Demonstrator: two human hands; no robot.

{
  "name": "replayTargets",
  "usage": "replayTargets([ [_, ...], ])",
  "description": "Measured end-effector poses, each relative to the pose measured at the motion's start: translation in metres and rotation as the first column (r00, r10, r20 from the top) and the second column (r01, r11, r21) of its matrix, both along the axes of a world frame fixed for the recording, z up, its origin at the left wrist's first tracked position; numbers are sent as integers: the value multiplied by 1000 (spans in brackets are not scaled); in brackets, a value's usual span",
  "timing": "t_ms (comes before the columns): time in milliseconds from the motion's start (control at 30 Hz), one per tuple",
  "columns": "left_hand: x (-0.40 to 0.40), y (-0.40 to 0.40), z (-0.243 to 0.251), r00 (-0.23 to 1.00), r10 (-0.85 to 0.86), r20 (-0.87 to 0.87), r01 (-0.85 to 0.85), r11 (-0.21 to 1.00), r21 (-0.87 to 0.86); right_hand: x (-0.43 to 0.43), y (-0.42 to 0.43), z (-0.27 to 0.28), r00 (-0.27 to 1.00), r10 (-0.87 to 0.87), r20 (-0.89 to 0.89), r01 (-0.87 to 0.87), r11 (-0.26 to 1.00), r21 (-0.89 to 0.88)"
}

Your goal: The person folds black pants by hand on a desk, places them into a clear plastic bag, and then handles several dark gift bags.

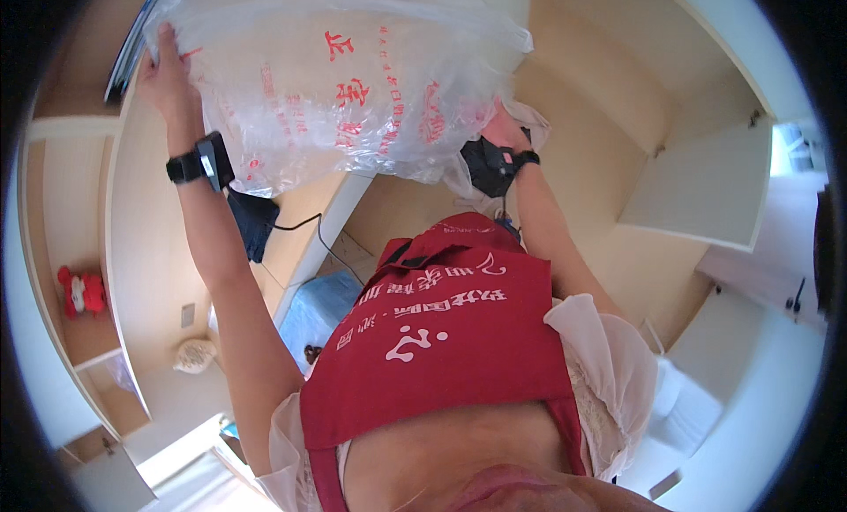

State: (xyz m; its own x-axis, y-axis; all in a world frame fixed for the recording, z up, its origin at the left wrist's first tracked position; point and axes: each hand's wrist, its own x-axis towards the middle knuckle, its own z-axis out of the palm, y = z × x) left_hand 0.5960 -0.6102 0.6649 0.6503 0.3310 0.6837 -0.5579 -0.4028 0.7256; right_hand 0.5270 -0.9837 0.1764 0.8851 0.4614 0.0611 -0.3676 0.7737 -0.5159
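A large clear plastic bag point(317, 95) with red printed writing spreads across the top of the view. My left hand point(169, 81) grips its left edge, the thumb pressed on the film. At the bag's lower right side, my right hand point(504, 127) holds the plastic, its fingers partly hidden. Right below that hand is a black object point(488, 166), which I cannot name for certain. Black bands with devices sit on both wrists. What is inside or behind the bag is hard to see through the film.
A cabinet door point(708, 174) stands open at right. A red plush toy point(83, 292) sits in a shelf unit at left. A dark cloth-like item point(255, 224) and a black cable point(319, 227) lie below the bag. A blue covering point(317, 307) is beside my red apron point(450, 340).
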Motion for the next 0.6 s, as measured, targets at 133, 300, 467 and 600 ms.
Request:
replayTargets([
  [133,17,38,-6,985,104,-136,-93,992,84,14,-11,3,972,173,157,-82,882,-464],
  [300,19,26,-28,595,-673,-439,639,728,-248,43,-98,-75,939,-96,330,286,751,-595],
  [467,-29,118,-167,426,-343,-837,529,845,-78,17,-103,-24,971,-219,-99,188,949,-252],
  [600,-17,117,-241,351,-328,-877,430,888,-161,5,-113,19,909,-395,-132,309,852,-423],
])
